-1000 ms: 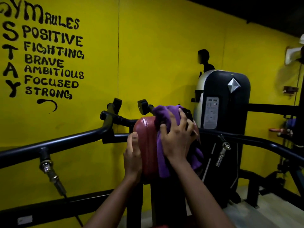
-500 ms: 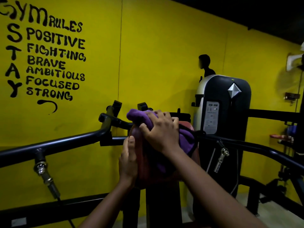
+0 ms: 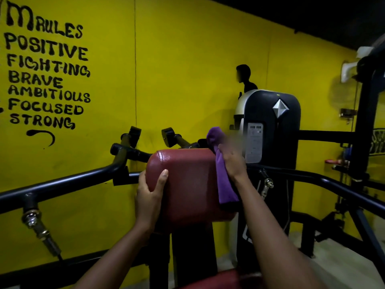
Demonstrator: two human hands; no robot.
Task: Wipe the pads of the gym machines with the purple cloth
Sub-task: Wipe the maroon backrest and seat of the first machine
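Head: right hand (image 3: 233, 161) holds purple cloth (image 3: 224, 184) at pad (image 3: 187, 184) edge.

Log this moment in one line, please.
left hand grips red pad | right hand holds purple cloth at pad's right edge | phase: wiping

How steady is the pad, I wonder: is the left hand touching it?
Touching. The head view shows the left hand gripping the left edge of the pad, thumb on its front face, fingers round the side.
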